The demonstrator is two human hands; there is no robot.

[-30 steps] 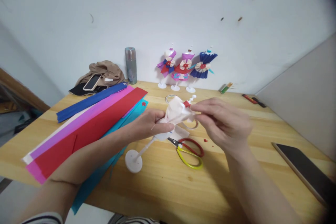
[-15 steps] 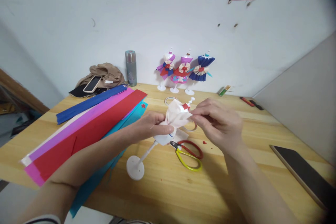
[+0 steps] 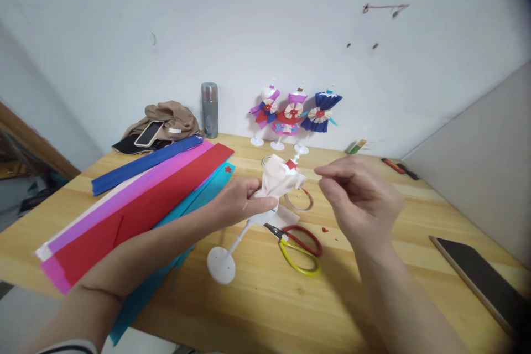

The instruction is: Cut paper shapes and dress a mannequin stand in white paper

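Observation:
My left hand (image 3: 243, 199) is wrapped round the waist of a small white mannequin (image 3: 220, 265) on a round-footed stand, tilted toward the right. Cream crepe paper (image 3: 277, 174) covers its upper body, and a red band (image 3: 291, 164) circles its neck. My thumb presses the gathered paper at the front. My right hand (image 3: 359, 193) hovers just right of the mannequin, apart from the paper. Its fingers are curled, with a small gap between thumb and forefinger and nothing seen between them. Scissors (image 3: 299, 249) with one red and one yellow handle lie below the mannequin.
Red (image 3: 145, 213), blue, purple and teal (image 3: 211, 185) paper strips lie at the left. Three dressed mannequins (image 3: 293, 113) stand against the wall beside a flask (image 3: 209, 110). A phone (image 3: 149, 134) rests by brown cloth; a dark tablet-like device (image 3: 473, 282) lies at right.
My right hand has let go of the paper's edge at the mannequin's shoulder and moved right. The left hand still holds the mannequin, and its base shows slightly further right.

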